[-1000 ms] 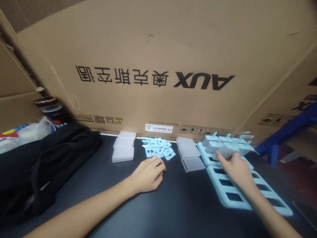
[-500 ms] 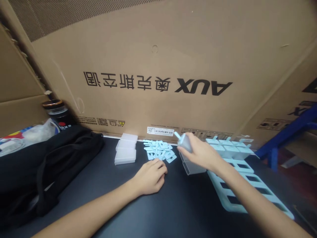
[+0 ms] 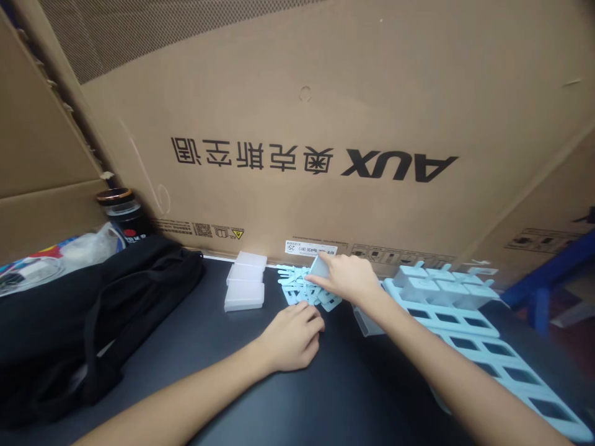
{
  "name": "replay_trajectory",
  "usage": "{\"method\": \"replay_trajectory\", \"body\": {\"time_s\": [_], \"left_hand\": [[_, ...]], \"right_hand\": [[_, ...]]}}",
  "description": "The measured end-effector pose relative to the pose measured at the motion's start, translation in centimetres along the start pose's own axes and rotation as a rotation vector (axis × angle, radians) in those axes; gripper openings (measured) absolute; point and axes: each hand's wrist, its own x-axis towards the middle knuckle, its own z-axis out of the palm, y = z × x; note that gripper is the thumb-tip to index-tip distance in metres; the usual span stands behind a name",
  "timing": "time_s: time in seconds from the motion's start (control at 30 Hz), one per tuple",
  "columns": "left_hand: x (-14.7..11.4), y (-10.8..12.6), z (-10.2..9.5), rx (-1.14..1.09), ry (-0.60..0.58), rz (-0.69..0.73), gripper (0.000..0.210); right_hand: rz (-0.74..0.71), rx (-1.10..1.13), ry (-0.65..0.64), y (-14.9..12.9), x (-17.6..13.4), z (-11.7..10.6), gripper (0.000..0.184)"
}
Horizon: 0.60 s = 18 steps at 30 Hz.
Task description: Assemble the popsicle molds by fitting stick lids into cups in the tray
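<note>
My right hand [image 3: 349, 275] grips a frosted ice pop mold [image 3: 319, 267] between thumb and fingers, over a pile of light-blue ice pop sticks [image 3: 292, 285] with flat frame-like bases. In front of that pile, my left hand [image 3: 294, 337] rests on the dark table, its fingers curled; whatever they may hold is hidden. To the left lie several empty frosted molds [image 3: 245, 296], partly overlapping. Another clear mold [image 3: 367, 322] lies partly under my right wrist. At the right, several molds with blue sticks stand in a light-blue rack [image 3: 449, 317] with rectangular slots.
A black cloth bag [image 3: 153, 297] covers the table's left side, with a dark jar [image 3: 123, 214] and plastic bags [image 3: 88, 251] behind it. A large cardboard box [image 3: 279, 111] rises along the back edge. Blue metal legs [image 3: 539, 297] stand at the far right.
My right hand has moved left with the mold, from above the clear molds to over the stick pile. My left hand stays at the pile. The view has shifted slightly.
</note>
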Motion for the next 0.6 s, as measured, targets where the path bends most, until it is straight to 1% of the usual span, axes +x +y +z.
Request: {"method": "replay_trajectory", "body": {"time_s": [0.13, 0.23, 0.3, 0.37, 0.43, 0.53, 0.6], "left_hand": [[0.0, 0.0, 0.0, 0.005, -0.002, -0.001, 0.016], [0.0, 0.0, 0.1, 0.007, -0.004, 0.001, 0.016], [0.0, 0.0, 0.0, 0.006, -0.004, 0.001, 0.016], [0.0, 0.0, 0.0, 0.003, -0.004, 0.001, 0.016], [-0.1, 0.0, -0.1, -0.004, -0.003, 0.002, 0.015], [-0.1, 0.2, -0.1, -0.015, -0.005, 0.004, 0.015], [-0.1, 0.3, -0.3, -0.015, -0.005, 0.012, 0.015]], "right_hand": [[-0.019, 0.020, -0.018, -1.0, 0.4, 0.1, 0.080], [0.007, 0.082, -0.032, -1.3, 0.3, -0.4, 0.087], [0.007, 0.136, -0.035, -0.7, -0.1, -0.8, 0.083], [-0.048, 0.177, -0.026, 0.8, -0.9, -1.0, 0.070], [-0.140, 0.227, -0.017, 2.9, -2.2, -1.1, 0.061], [-0.265, 0.338, -0.010, 6.7, -4.7, -0.8, 0.055], [-0.290, 0.395, 0.006, 9.0, -6.5, -0.2, 0.054]]}}
